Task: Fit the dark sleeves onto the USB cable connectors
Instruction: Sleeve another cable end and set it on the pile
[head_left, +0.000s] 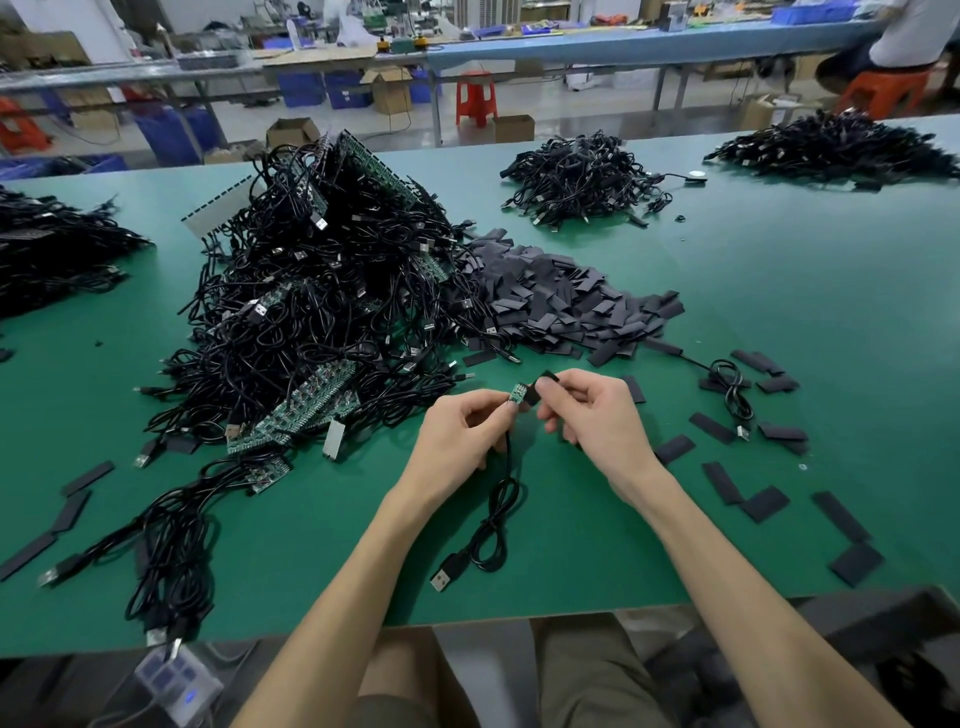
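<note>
A dark sleeve (545, 376) is pinched between the thumb and curled fingers of the right hand (592, 421), its open end held against a small green board (518, 393). The board end of a black cable (493, 525) is gripped by the fingertips of the left hand (462, 436). Both forearms are angled inward from the near edge of the green table (779, 312). The cable hangs down, looped, its USB plug (448, 574) lying on the table. A pile of sleeves (561, 306) is seen beyond, beside a heap of cables (322, 301).
</note>
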